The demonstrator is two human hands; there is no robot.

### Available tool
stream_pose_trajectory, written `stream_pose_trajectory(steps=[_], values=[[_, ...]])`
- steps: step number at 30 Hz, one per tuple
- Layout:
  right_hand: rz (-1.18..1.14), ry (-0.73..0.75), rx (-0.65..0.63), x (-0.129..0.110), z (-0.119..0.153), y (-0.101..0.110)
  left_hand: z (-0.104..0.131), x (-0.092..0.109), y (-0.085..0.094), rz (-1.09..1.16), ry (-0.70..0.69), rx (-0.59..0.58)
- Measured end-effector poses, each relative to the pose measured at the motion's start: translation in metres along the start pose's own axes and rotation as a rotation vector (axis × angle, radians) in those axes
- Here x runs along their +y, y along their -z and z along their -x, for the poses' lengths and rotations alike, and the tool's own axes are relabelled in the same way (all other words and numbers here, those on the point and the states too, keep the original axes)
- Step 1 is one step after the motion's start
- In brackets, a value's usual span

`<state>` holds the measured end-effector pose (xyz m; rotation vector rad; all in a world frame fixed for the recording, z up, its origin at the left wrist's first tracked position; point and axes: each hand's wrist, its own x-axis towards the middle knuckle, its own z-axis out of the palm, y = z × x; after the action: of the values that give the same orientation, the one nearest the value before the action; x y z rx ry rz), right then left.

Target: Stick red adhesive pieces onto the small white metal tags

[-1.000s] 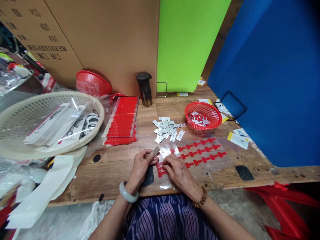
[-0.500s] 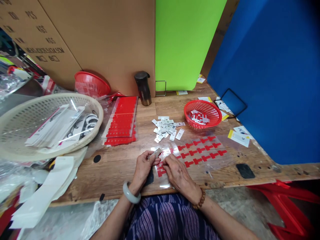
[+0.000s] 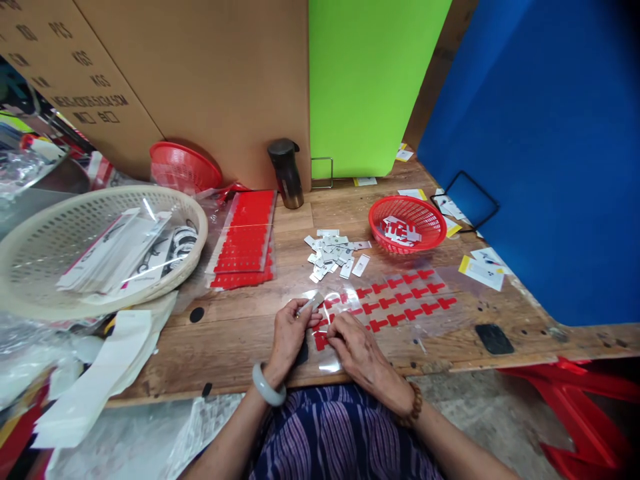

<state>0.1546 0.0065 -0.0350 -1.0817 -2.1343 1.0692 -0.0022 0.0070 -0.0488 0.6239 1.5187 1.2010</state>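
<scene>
A small light-coloured rectangular tag (image 3: 313,303) is pinched between the thumb and fingers of my left hand (image 3: 290,331). My right hand (image 3: 356,343) is closed just to the right, its bent fingertips down on a clear sheet with red T-shaped stickers (image 3: 395,320). Whatever those fingertips grip, if anything, is hidden. The sheet lies flat on the wooden table (image 3: 230,353), with its left end beneath both hands. Beyond the hands sits a loose pile of similar small tags (image 3: 333,253).
A red basket (image 3: 407,223) holding red-and-white pieces stands behind the sheet. Red sticker sheets (image 3: 245,240) are stacked left, beside a large cream basket (image 3: 197,260) of packaging. A dark tumbler (image 3: 286,175) stands at the back. Green (image 3: 370,87) and blue (image 3: 540,167) panels border the table.
The view has shifted slightly. Both hands keep nearly the same place over the sheet, and the left still holds the tag.
</scene>
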Motion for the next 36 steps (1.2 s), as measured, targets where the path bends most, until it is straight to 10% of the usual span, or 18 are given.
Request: stream_pose_trajectory(steps=[6, 14, 21, 36], values=[[-0.204, -0.061, -0.126, -0.007, 0.002, 0.017, -0.003, 0.001, 0.002, 0.013, 0.029, -0.018], [-0.331, -0.215, 0.154, 0.001, -0.010, 0.031, 0.008, 0.023, 0.008, 0.229, 0.310, -0.224], [-0.205, -0.150, 0.108, -0.002, -0.020, 0.037, 0.024, 0.042, 0.007, 0.207, 0.418, -0.320], [-0.218, -0.092, 0.055, 0.001, -0.019, 0.033, 0.021, 0.041, 0.003, 0.165, 0.429, -0.406]])
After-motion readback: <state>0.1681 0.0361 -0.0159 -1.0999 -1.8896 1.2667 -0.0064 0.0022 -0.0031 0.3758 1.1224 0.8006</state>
